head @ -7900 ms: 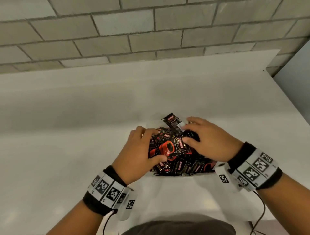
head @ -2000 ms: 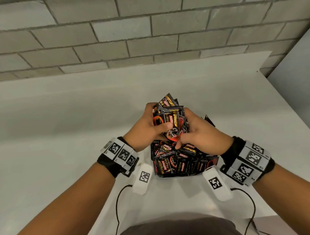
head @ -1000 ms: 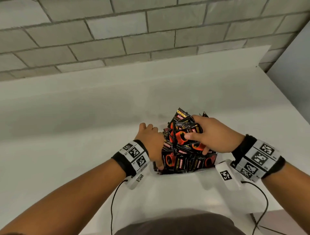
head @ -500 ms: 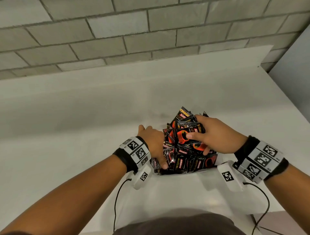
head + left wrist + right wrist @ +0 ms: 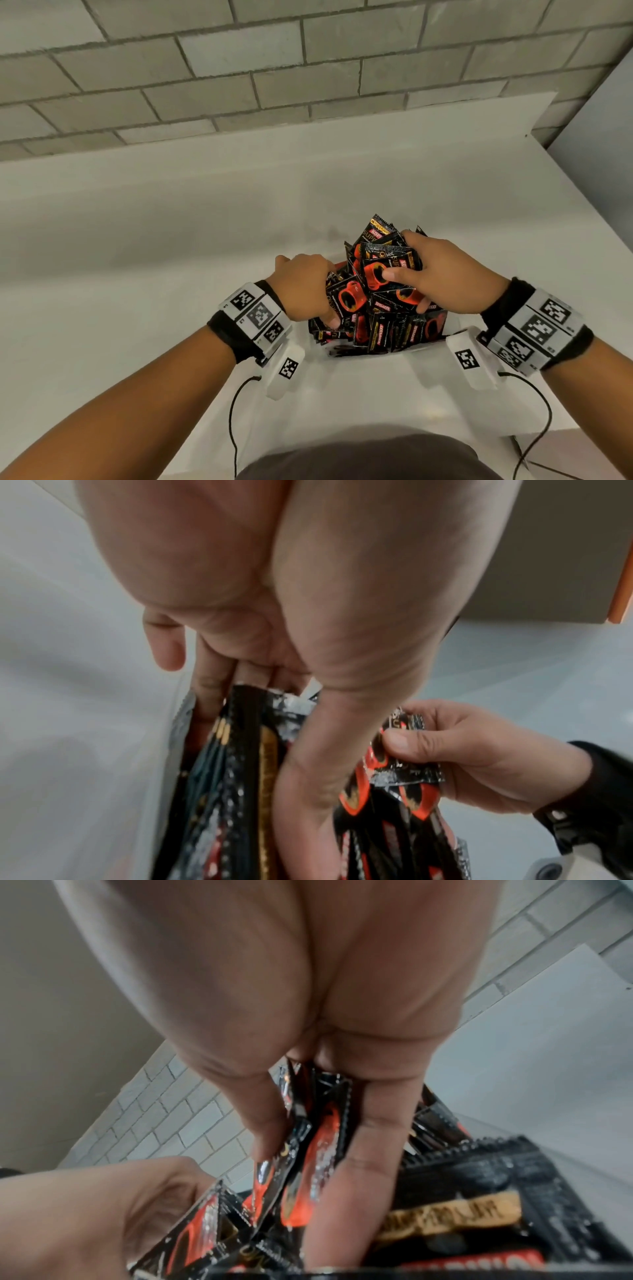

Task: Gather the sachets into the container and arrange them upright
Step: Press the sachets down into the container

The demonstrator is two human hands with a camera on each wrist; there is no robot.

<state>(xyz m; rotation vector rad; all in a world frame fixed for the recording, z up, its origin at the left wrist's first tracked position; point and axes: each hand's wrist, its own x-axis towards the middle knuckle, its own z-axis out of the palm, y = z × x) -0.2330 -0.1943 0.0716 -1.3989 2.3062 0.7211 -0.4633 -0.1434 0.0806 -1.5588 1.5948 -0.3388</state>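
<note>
Several black and red sachets point(image 5: 387, 335) fill a clear container point(image 5: 428, 346) on the white counter, most of them standing on edge. My left hand point(image 5: 329, 308) reaches down into the container's left side. In the left wrist view its fingers point(image 5: 205, 693) and thumb press a stack of sachets point(image 5: 246, 764) between them. My right hand point(image 5: 400, 260) grips a bundle of sachets point(image 5: 376, 274) just above the pile. In the right wrist view the bundle point(image 5: 318, 1139) sits between thumb and fingers. The container's floor is hidden.
The white counter point(image 5: 171, 274) spreads to the left and behind, up to a raised white ledge and a grey brick wall point(image 5: 308, 68). The counter's front edge is close to my body. Cables hang from both wrist units.
Earlier both hands held the bundle above the container. My left hand has let go and sunk into the container's left side. My right hand keeps the bundle, slightly lower.
</note>
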